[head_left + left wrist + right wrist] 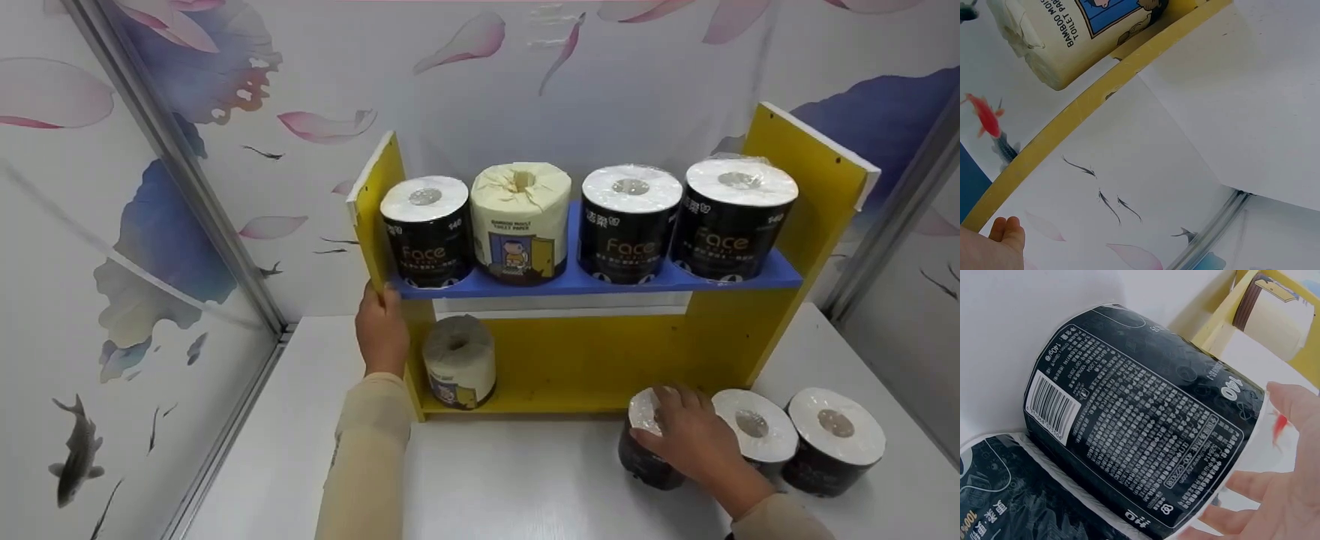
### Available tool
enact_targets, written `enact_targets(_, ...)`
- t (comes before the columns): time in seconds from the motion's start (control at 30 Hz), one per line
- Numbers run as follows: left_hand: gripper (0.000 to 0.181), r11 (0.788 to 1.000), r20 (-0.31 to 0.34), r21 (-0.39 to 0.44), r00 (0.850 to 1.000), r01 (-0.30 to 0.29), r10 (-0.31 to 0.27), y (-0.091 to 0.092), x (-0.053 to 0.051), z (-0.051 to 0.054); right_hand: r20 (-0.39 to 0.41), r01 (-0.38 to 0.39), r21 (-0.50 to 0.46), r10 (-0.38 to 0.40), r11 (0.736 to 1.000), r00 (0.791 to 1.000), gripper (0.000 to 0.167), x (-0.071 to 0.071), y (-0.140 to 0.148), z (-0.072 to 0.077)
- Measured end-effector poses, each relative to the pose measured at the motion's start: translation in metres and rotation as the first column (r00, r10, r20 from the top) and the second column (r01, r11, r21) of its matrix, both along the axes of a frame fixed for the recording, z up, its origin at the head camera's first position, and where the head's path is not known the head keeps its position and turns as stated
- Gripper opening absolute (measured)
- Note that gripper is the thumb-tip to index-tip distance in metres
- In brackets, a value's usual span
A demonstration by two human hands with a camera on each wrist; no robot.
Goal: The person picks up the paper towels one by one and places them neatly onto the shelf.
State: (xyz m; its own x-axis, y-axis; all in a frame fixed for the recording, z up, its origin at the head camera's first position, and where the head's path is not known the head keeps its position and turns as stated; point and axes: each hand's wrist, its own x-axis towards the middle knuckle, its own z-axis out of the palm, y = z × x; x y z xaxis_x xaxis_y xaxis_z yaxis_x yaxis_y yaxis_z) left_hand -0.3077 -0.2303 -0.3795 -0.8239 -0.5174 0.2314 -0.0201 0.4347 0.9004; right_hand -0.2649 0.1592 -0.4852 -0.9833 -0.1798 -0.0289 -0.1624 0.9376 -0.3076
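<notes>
**Right hand (697, 442) grips a black-wrapped "140" roll (1145, 422) at the shelf's front; left hand (381, 330) holds the side panel (375, 217)**

Clock directions run from the middle of the shelf as the head view shows it.

White wall panels (495, 97) printed with pink petals, blue leaves and fish stand behind and at both sides. Below them spreads the white tabletop (510, 480), which carries the yellow-and-blue two-tier shelf (585, 352).

On the blue upper board (570, 289), four paper rolls stand upright in a row: a black "Face" roll (427, 251) near 9 o'clock, a cream "Bamboo Moist Toilet Paper" roll (521, 232) near 10, and two more black "Face" rolls, one (626, 232) just past 12 and one (727, 232) at 2. A second cream roll (459, 367) stands in the lower tier at 8 o'clock.

The black-wrapped "140" roll is between 5 and 6 o'clock, before the lower tier, its side against a neighbouring black roll (754, 424); a third (832, 442) sits at 4. The right grip spans the white top end, thumb on one side and fingers on the other; whether the base rests on the tabletop is hard to tell. The left grip, near 8 o'clock, pinches the side panel's front edge.

The smallest detail is a white barcode label (1053, 408) on the gripped roll.
</notes>
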Motion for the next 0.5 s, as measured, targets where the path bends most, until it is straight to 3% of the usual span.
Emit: enact_targets(0.5,0.044,0.999,-0.007,0.032,1.000,0.004,-0.004,0.0009,-0.0008,-0.0005,0.045,-0.005,0.050,0.003,0.999,0.999,0.097,-0.0040,0.0030,-0.0005)
